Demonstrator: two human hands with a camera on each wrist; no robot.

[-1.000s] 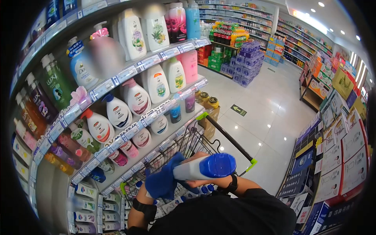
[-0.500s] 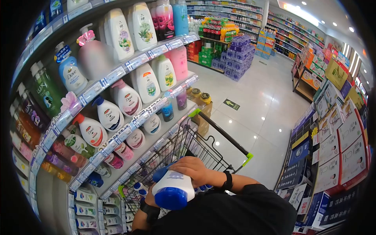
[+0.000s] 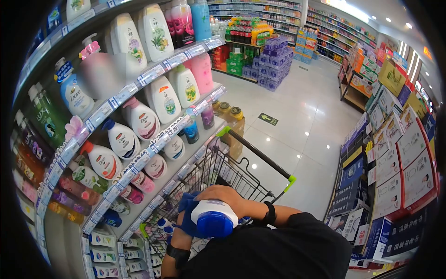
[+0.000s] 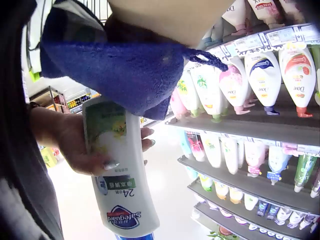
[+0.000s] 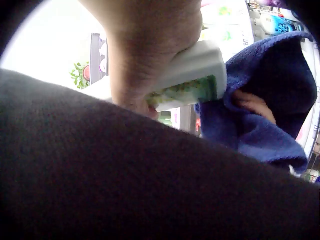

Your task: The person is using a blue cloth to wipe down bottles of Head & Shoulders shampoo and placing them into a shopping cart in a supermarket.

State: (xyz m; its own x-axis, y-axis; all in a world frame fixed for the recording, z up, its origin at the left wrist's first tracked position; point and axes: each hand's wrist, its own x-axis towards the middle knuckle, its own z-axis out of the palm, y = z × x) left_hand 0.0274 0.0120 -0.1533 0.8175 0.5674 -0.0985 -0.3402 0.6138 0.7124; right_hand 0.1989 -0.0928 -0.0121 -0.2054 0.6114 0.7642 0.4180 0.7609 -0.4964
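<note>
A white Safeguard body wash bottle (image 4: 125,175) with a blue cap (image 3: 213,225) is held in front of the chest, its cap toward the body. My right hand (image 3: 227,196) grips it around the middle, thumb and fingers on opposite sides in the left wrist view. A dark blue towelling cloth (image 4: 115,75) with a hanging loop covers the bottle's base end. My left hand (image 3: 180,238) holds this cloth against the bottle; most of its fingers are hidden, though part of the hand shows inside the folds in the right wrist view.
A wire shopping cart (image 3: 237,174) with a black handle (image 3: 258,153) stands just ahead, with more blue-capped bottles (image 3: 165,225) below the hands. Shelves of pump bottles (image 3: 123,139) rise on the left. Stacked boxes (image 3: 388,195) line the right side of the tiled aisle (image 3: 297,139).
The bottle has swung from cap pointing right to cap toward the body, then shifted slightly right. The right hand came from under the bottle to over its top. The cloth stays at its base.
</note>
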